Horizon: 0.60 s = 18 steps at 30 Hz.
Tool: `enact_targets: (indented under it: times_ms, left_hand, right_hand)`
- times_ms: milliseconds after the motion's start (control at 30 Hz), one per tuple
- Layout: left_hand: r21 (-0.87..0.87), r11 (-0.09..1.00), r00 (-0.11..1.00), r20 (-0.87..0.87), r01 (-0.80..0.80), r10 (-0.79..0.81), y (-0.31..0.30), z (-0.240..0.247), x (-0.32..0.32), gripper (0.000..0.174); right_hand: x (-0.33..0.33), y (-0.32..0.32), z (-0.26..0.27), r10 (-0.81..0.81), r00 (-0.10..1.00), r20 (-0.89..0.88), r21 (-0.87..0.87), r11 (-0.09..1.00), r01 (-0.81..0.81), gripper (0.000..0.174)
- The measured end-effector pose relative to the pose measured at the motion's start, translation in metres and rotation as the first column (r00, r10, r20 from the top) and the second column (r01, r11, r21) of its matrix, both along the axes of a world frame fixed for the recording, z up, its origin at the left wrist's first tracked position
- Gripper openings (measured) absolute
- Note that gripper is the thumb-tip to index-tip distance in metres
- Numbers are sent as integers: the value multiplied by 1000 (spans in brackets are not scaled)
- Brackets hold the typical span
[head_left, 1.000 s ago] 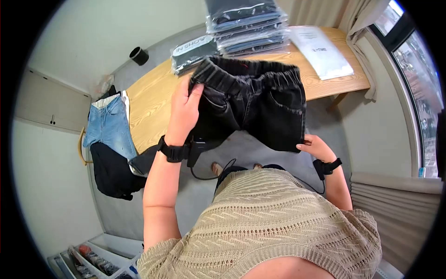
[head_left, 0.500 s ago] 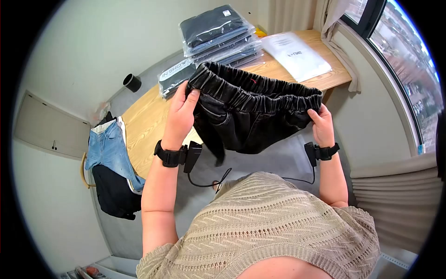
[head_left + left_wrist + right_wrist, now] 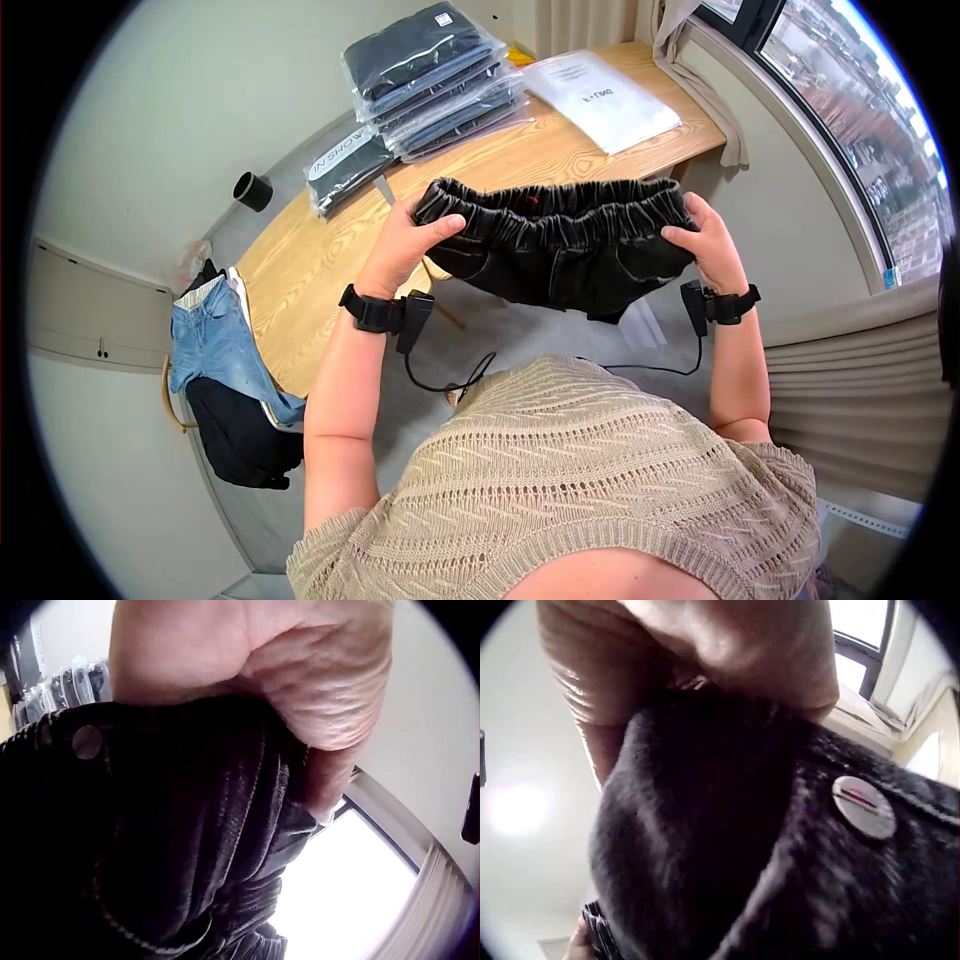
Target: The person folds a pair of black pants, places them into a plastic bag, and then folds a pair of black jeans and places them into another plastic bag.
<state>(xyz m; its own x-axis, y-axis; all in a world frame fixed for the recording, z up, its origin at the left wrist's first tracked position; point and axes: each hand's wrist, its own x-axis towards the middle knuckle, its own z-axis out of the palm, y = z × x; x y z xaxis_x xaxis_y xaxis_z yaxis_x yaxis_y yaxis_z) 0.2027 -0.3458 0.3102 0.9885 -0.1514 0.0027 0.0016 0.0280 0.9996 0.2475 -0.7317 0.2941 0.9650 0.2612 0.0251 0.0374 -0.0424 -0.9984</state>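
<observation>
Black denim pants [image 3: 560,262] with a gathered elastic waistband hang in front of the person, waist opening upward and spread wide. My left hand [image 3: 408,248] grips one end of the waistband, thumb over the front. At the opposite end, my right hand [image 3: 715,252] pinches the waistband with its thumb on the outside. A small dark round stud [image 3: 88,742] shows on the cloth in the left wrist view. In the right wrist view, a pale round button [image 3: 864,808] with a red mark sits on the fabric. The fingers behind the cloth are hidden in the head view.
Beyond the pants stands a wooden table [image 3: 290,270] with a stack of bagged folded garments [image 3: 430,75] and white printed plastic bags [image 3: 605,100]. Light blue jeans [image 3: 222,335] and black clothing [image 3: 240,430] drape over a chair at left. A black bin [image 3: 253,191] is behind.
My right hand has moved up from the pants' lower side edge to the waistband. The pants have turned from front-facing to waist opening up and stretched level. The view has shifted right.
</observation>
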Motion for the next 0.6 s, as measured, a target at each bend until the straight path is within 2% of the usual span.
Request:
enact_targets:
  times_ms: [67,133,200,267,333,400,433,467,533,600]
  left_hand:
    - [-12,1000,1000,12,-12,12,2,-2,-3,33]
    - [11,1000,999,27,-17,17,11,-13,-2,33]
    - [30,999,999,22,-26,25,14,-18,0,30]
    - [103,990,995,-10,-98,99,14,-21,7,28]
    - [147,960,970,93,-238,226,7,-43,19,27]
    - [342,854,912,266,-393,313,-11,-47,24,31]
    - [398,761,854,332,-513,401,-25,-48,23,36]
    - [391,729,823,353,-561,445,-34,-55,25,39]
    - [451,645,784,431,-617,448,-54,-58,24,41]
    - [429,678,793,444,-597,418,-80,-46,19,42]
  right_hand:
    - [-5,4,7,71,997,39,75,994,-74,32]
    - [-3,-2,0,137,989,52,60,988,-140,32]
    - [1,-8,-8,249,962,-109,85,967,-241,31]
    - [16,2,-26,204,976,-79,52,978,-200,26]
    - [26,24,-38,15,995,-103,256,967,12,25]
    - [32,49,-47,-120,991,-52,336,933,131,23]
    - [32,60,-50,-171,984,-51,386,906,177,22]
    - [31,74,-50,-221,974,-52,433,874,222,22]
    - [25,100,-49,-285,958,-40,441,855,273,22]
    - [12,126,-49,-334,942,29,425,857,291,23]
